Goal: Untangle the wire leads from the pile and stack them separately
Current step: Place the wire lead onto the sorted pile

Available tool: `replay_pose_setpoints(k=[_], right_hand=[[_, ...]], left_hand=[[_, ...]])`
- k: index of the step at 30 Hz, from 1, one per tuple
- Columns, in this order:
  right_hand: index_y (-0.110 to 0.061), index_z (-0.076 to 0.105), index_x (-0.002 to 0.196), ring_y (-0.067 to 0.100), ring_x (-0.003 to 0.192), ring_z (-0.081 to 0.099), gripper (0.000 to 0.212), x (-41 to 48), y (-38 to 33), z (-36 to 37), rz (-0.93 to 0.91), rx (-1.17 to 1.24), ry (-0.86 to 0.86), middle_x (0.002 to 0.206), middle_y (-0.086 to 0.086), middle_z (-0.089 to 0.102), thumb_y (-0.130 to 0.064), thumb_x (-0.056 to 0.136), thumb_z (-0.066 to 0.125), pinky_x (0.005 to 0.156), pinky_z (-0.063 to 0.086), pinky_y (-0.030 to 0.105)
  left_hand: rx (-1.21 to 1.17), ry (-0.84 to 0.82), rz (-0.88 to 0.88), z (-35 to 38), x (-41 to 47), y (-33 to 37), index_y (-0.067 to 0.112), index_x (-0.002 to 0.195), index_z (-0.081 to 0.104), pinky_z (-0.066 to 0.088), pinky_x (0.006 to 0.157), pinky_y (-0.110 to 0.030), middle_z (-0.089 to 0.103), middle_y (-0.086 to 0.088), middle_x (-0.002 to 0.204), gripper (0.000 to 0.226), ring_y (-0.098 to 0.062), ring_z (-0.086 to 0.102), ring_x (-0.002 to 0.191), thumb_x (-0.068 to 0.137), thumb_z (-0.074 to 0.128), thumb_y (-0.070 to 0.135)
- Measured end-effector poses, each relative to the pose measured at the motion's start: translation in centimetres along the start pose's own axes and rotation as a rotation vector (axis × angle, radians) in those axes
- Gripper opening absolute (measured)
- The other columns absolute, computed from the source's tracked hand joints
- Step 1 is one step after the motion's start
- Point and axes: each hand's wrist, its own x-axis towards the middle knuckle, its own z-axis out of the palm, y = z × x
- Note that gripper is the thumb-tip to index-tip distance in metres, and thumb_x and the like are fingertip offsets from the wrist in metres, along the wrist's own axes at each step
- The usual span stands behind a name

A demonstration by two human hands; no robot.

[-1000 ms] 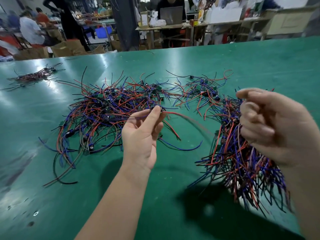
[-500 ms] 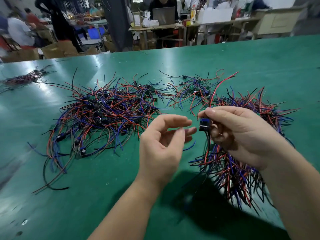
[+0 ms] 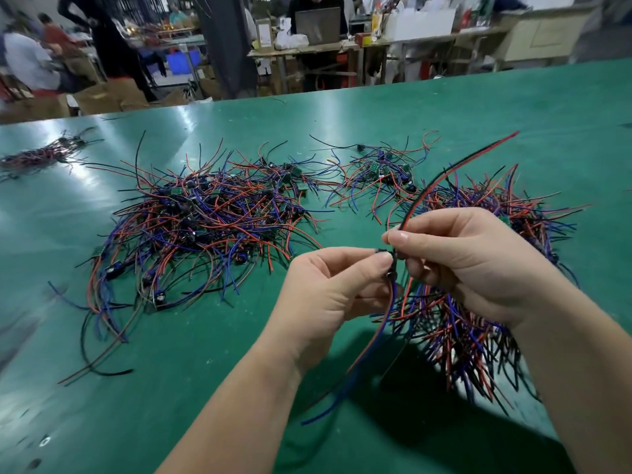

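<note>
Nothing legible out there. The green boards (image 3: 297, 172) in the pile (image 3: 212, 217) beyond the left hand (image 3: 328, 292) were too small to show any print, and the brown carton (image 3: 264, 32) and white box (image 3: 424, 20) far beyond the right hand (image 3: 478, 265) were blurred.

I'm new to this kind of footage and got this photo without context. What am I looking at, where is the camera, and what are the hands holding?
There is no machine here. These are a person's two bare hands, filmed by a wide-angle camera worn on their head, looking forward and down. The left hand and right hand both pinch one wire lead at its small dark part. Its red and black wires rise to the upper right; blue and red ones hang down. On the green table a big tangled pile of such leads lies to the left, and a neater stack lies under the right hand. A blurred workshop shows behind.
</note>
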Motion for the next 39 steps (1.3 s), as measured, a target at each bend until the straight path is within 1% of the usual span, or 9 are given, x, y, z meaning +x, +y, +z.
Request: replay_pose_setpoints(k=[9, 13, 19, 23, 26, 29, 31, 34, 39], right_hand=[[-0.011, 0.063, 0.081, 0.003, 0.046, 0.053, 0.007, 0.5, -2.1, -3.1, -0.228, 0.413, 0.436, 0.055, -0.005, 0.059, -0.018, 0.08, 0.065, 0.043, 0.038, 0.009], [-0.019, 0.055, 0.086, 0.008, 0.05, 0.058, 0.012, 0.8, -2.4, -4.4, -0.278, 0.455, 0.553, 0.069, -0.001, 0.054, -0.01, 0.094, 0.052, 0.055, 0.046, 0.018], [-0.018, 0.073, 0.091, 0.01, 0.072, 0.067, 0.029, -1.2, -1.4, -1.9, -0.206, -0.478, -0.199, 0.082, 0.0, 0.073, -0.025, 0.063, 0.076, 0.068, 0.054, 0.023], [-0.021, 0.077, 0.076, 0.01, 0.064, 0.065, 0.022, -0.9, -1.1, -1.3, -0.353, -0.578, -0.045, 0.07, 0.001, 0.073, -0.033, 0.057, 0.077, 0.064, 0.052, 0.022], [-0.025, 0.077, 0.075, 0.012, 0.063, 0.064, 0.023, -0.2, -1.4, -2.8, -0.361, -0.3, 0.094, 0.07, 0.001, 0.073, -0.032, 0.053, 0.078, 0.063, 0.054, 0.017], [-0.026, 0.076, 0.07, 0.011, 0.06, 0.064, 0.014, 0.3, -1.8, -5.6, -0.314, -0.322, 0.27, 0.068, -0.001, 0.072, -0.018, 0.059, 0.08, 0.057, 0.053, 0.016], [-0.038, 0.074, 0.072, 0.014, 0.063, 0.065, 0.011, 0.5, -1.5, -7.5, -0.258, -0.588, 0.402, 0.069, -0.002, 0.073, -0.03, 0.065, 0.07, 0.06, 0.054, 0.023], [-0.046, 0.069, 0.075, 0.029, 0.079, 0.065, 0.007, 0.5, -0.9, -7.7, -0.15, -0.985, 0.493, 0.078, 0.001, 0.07, -0.046, 0.068, 0.065, 0.065, 0.052, 0.036], [-0.038, 0.064, 0.092, 0.022, 0.089, 0.058, 0.02, 0.6, -1.4, -5.9, -0.348, -0.963, 0.571, 0.102, 0.011, 0.063, -0.043, 0.074, 0.058, 0.086, 0.047, 0.036]], left_hand=[[0.487, -0.185, -0.107, -0.4, -0.3, -1.2, 0.012, 0.073, 0.067, 0.051, 0.052, -0.02, 0.064, 0.001, 0.058, 0.012, -0.011, 0.057, 0.052, 0.075, 0.078, 0.007], [0.316, -0.007, -0.048, -0.6, 0.3, -1.0, 0.009, 0.076, 0.066, 0.055, 0.055, -0.023, 0.067, -0.004, 0.063, 0.01, -0.013, 0.063, 0.054, 0.074, 0.075, 0.01], [0.107, 0.015, 0.08, -0.5, 0.5, -1.0, 0.011, 0.076, 0.068, 0.056, 0.052, -0.024, 0.071, -0.005, 0.065, 0.017, -0.014, 0.067, 0.053, 0.063, 0.07, 0.022], [0.114, -0.021, 0.069, -0.2, 0.7, -1.5, 0.013, 0.074, 0.072, 0.056, 0.052, -0.025, 0.07, -0.003, 0.063, 0.023, -0.012, 0.065, 0.05, 0.073, 0.06, 0.033], [0.558, 0.314, 0.204, -2.2, 1.6, -1.3, 0.013, 0.09, 0.069, 0.052, 0.058, -0.026, 0.067, 0.002, 0.066, 0.033, -0.015, 0.065, 0.057, 0.092, 0.049, 0.04], [1.163, 0.661, 0.332, -5.5, 2.3, -1.1, 0.014, 0.122, 0.055, 0.032, 0.073, -0.026, 0.06, -0.008, 0.1, 0.036, -0.026, 0.054, 0.088, 0.092, 0.04, 0.001], [1.341, 0.687, 0.18, -6.9, 2.6, -1.5, 0.022, 0.135, 0.042, 0.031, 0.083, -0.035, 0.05, -0.012, 0.113, 0.061, -0.029, 0.043, 0.098, 0.081, 0.037, -0.006], [1.537, 0.638, -0.053, -7.5, 3.1, -2.7, 0.041, 0.139, 0.034, 0.027, 0.092, -0.04, 0.042, -0.005, 0.119, 0.058, -0.028, 0.035, 0.107, 0.092, 0.039, 0.009], [1.548, 0.607, -0.042, -7.8, 3.8, -3.4, 0.042, 0.123, 0.051, 0.024, 0.092, -0.041, 0.047, 0.001, 0.12, 0.03, -0.026, 0.036, 0.109, 0.097, 0.037, 0.047]])
